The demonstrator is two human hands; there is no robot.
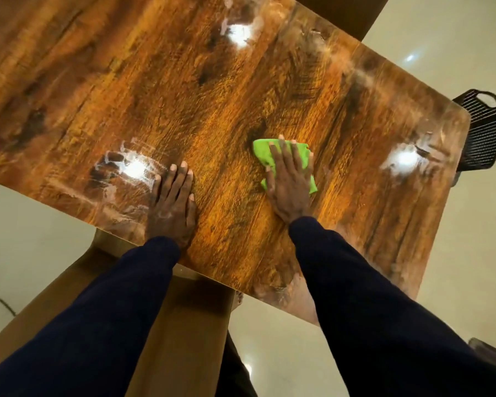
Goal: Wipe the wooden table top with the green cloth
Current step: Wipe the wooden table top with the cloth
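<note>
Green cloth (pixel 284 160), soft and folded, sits pinned under my flat right hand (pixel 289 184); left hand (pixel 172 207), at nine o'clock, rests open, empty, on the table top (pixel 184 96).

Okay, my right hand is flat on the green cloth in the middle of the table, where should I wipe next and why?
Probably slide the green cloth under your right hand toward the right end of the table top, where whitish smears show around the bright glare spot. The wood right by the cloth looks free of streaks. Similar smears sit by your left hand, which rests flat on the table, for a later pass.
</note>
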